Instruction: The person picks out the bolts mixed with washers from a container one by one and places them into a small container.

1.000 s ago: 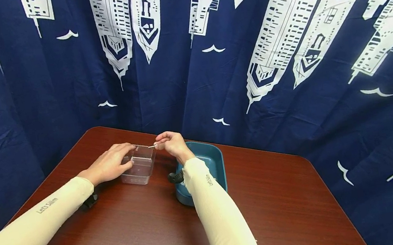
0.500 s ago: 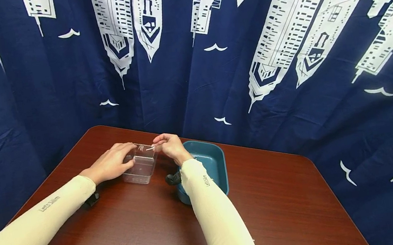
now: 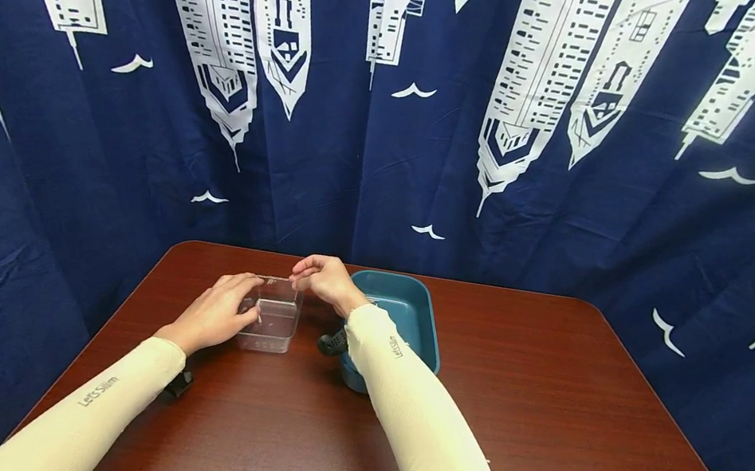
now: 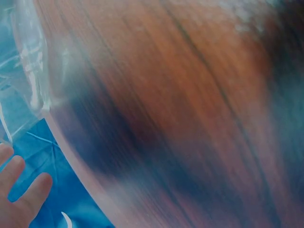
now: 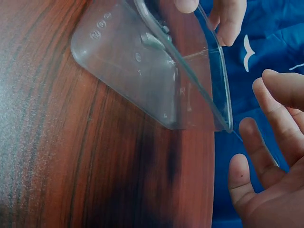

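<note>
A clear plastic container (image 3: pixel 274 326) stands on the table's left part. My left hand (image 3: pixel 217 310) holds its left side, with thumb and fingers on either side of the rim. Over the far right corner is my right hand (image 3: pixel 326 281), its fingers spread loosely and nothing between them. The right wrist view shows those fingers (image 5: pixel 254 147) beside the corner of the container (image 5: pixel 142 85). A small, blurred pale piece (image 5: pixel 154 42) shows within the container's outline there. In the left wrist view, only fingertips (image 4: pixel 35 190) and blurred clear plastic (image 4: pixel 35 61) appear.
A blue bin (image 3: pixel 410 303) stands right of the container, partly hidden under my right forearm. Black wrist devices (image 3: pixel 332 344) hang below both wrists. A dark blue curtain with white city shapes (image 3: pixel 342 192) closes off the far side of the brown table (image 3: pixel 513 377).
My right hand pinched a short thin white stick over the container's far rim earlier; it has let go, and the stick no longer shows at the fingertips. My left hand stayed on the container.
</note>
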A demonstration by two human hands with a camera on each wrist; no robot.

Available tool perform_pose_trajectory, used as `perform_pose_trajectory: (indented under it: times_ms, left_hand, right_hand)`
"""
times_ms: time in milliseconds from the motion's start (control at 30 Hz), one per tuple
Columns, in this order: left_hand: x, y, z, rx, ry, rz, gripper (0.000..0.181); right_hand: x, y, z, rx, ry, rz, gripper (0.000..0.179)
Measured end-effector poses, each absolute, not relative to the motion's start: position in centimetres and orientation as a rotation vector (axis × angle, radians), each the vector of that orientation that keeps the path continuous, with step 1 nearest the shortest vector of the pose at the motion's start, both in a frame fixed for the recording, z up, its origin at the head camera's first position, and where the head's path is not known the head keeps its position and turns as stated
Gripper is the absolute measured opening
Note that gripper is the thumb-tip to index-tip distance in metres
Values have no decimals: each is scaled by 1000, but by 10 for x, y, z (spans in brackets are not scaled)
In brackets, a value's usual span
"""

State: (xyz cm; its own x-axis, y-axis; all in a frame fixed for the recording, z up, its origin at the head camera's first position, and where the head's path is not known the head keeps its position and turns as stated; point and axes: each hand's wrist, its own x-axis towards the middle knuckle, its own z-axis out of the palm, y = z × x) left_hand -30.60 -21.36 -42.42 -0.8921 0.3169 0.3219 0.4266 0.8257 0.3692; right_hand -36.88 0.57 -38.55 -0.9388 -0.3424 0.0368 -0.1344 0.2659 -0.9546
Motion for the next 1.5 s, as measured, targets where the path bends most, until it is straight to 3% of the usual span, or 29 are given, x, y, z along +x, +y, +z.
perform_pose_trajectory:
  times_ms: [1500]
  left_hand:
    - [-303, -213, -419, -601, -2763, -604, 55]
  right_hand:
    - [-362, 67, -362, -526, 2393, -1720, 33]
